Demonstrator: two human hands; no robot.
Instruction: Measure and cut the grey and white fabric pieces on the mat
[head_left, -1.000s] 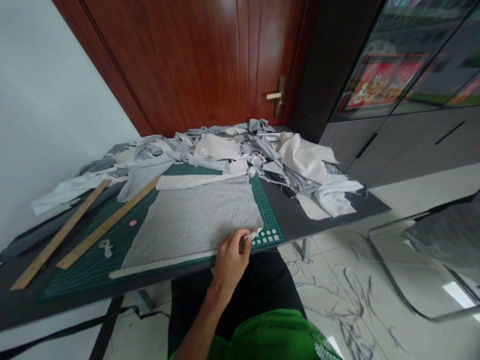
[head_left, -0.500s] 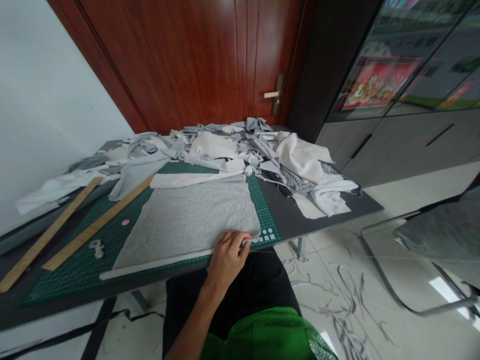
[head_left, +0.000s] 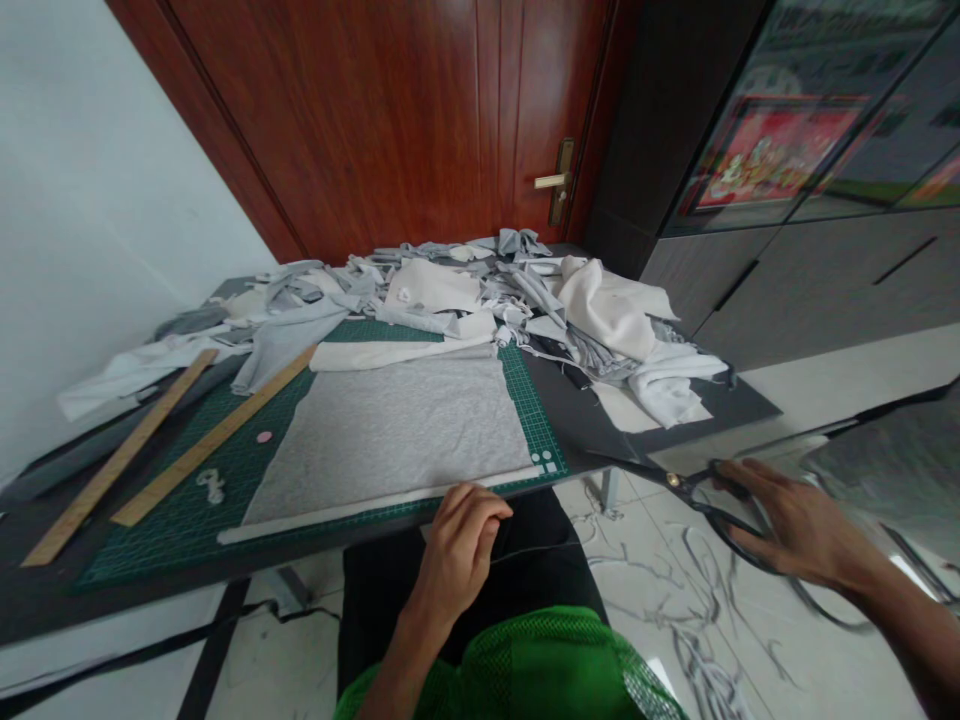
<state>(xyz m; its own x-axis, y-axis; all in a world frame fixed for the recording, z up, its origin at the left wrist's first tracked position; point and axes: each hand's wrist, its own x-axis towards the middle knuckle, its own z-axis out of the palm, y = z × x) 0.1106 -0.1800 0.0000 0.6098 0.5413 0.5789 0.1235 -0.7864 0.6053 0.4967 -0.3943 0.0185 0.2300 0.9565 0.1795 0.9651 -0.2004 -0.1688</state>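
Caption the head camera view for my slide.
Right hand holds black-handled scissors beside grey fabric on a green cutting mat.

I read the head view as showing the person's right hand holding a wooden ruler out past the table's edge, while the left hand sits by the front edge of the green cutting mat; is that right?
Not quite. The head view shows the right hand holding black-handled scissors instead. The rest stands: the left hand sits by the front edge of the green cutting mat.

Nothing legible. Cutting mat [head_left: 534, 420]: corner markings too small to read. Red poster [head_left: 772, 155] behind glass: blurred.
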